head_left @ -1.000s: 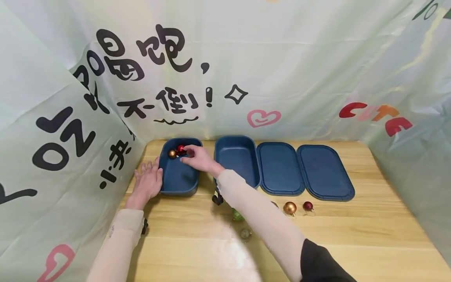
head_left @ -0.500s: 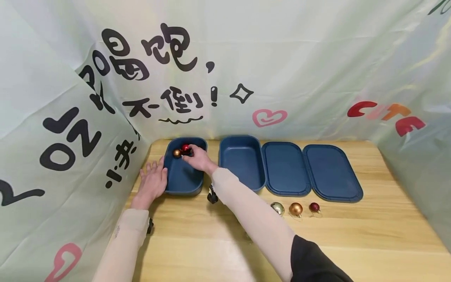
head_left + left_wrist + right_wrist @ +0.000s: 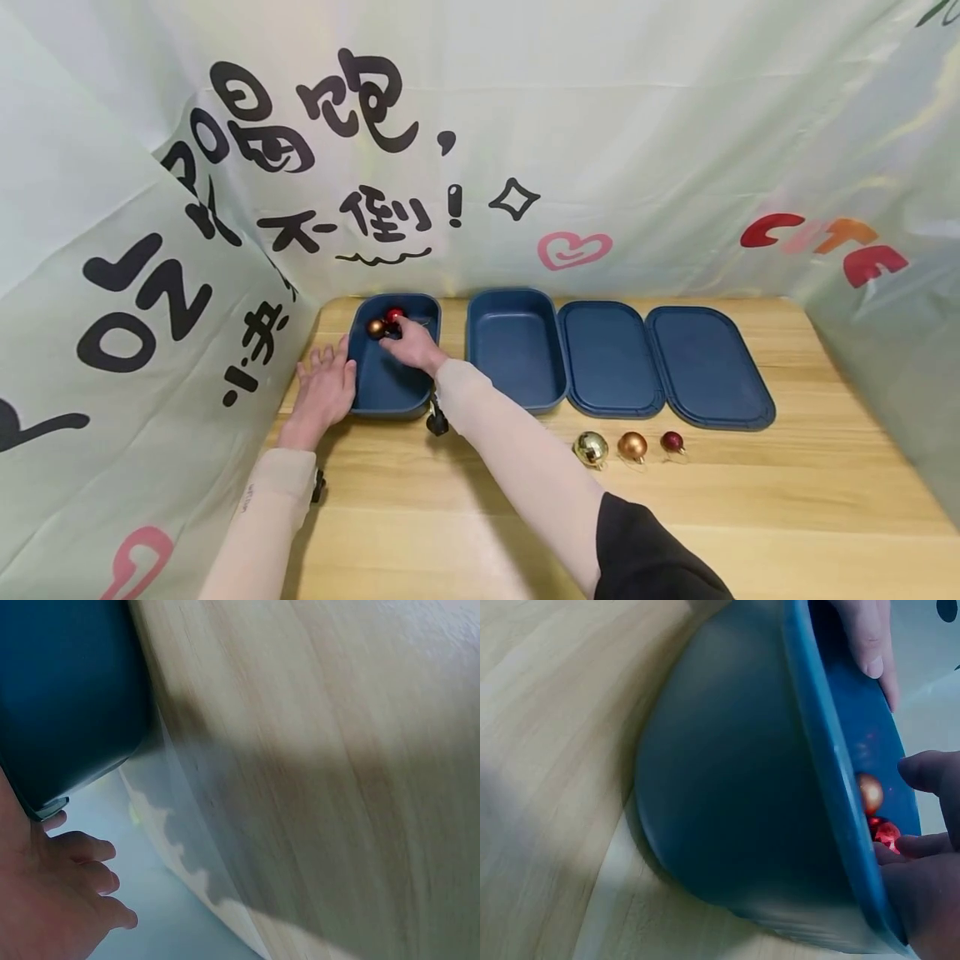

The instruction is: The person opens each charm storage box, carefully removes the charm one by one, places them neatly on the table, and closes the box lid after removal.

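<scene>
In the head view, my right hand (image 3: 411,343) reaches into the left blue box (image 3: 388,385). Its fingertips are beside a copper-coloured Christmas bauble (image 3: 376,328) and a shiny red bauble (image 3: 394,315) at the box's far end. The right wrist view shows thumb and fingers apart; one finger seems to touch the red bauble (image 3: 886,834), and the copper bauble (image 3: 870,793) lies beside it. My left hand (image 3: 326,385) rests against the box's left side, fingers spread. From the left wrist, the left hand's fingers (image 3: 94,877) extend past the box corner.
A second blue box (image 3: 517,358) stands to the right, followed by two flat blue lids (image 3: 611,358) (image 3: 708,367). In front of them lie a pale gold bauble (image 3: 591,448), a copper bauble (image 3: 632,446) and a dark red bauble (image 3: 672,442). Printed cloth (image 3: 660,150) encloses the table.
My right hand has shifted slightly left and nearer the copper bauble. The right forearm has moved left, uncovering the pale gold bauble and covering the green one. The left hand stays at the box.
</scene>
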`<state>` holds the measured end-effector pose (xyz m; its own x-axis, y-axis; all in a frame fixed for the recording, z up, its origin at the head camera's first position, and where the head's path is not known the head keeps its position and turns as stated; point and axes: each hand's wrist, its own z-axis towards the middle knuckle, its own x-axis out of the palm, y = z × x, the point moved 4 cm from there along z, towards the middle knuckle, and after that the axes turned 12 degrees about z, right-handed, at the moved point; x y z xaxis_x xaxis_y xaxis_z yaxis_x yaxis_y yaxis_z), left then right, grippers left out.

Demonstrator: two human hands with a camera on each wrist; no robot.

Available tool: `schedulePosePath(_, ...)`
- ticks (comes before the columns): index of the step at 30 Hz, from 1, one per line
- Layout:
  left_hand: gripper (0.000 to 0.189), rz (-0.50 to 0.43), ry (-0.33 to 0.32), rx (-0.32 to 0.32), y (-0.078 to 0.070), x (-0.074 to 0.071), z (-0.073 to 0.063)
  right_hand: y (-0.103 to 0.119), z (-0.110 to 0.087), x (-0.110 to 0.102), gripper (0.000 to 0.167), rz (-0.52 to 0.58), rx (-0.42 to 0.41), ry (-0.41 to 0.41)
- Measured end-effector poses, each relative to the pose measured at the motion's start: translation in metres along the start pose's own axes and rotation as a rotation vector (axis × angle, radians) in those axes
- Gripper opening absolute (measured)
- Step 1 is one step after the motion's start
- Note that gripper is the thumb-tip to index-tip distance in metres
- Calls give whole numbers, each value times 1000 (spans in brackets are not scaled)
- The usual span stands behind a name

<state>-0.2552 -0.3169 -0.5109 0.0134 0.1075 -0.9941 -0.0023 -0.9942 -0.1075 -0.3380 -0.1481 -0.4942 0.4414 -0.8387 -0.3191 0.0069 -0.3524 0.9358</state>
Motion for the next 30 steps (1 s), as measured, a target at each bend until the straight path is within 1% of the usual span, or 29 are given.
schedulePosePath(4, 60, -9, 6, 6, 0, 3, 0, -3, 3, 2, 67, -38, 14, -4)
schedulePosePath(7, 60, -21, 3, 4, 0, 4, 1, -2, 6, 3, 67, -61, 5, 8)
schedulePosePath(14, 60, -18, -5, 0, 0, 1, 3, 1, 10, 3, 66, -103, -10, 43)
schedulePosePath(20, 59, -15, -8, -7, 1, -1, 3, 2, 12, 10, 59, -214, -52, 70)
schedulePosePath(23, 59, -18, -14, -11, 2, -1, 2, 2, 13, 14, 54, -286, -79, 69)
schedulePosePath(26, 59, -16, -7, -11, 3, 0, 2, 1, 14, 18, 52, -347, -86, 67)
schedulePosePath(30, 60, -12, -3, -11, 5, 0, 2, 0, 15, 22, 52, -371, -95, 74)
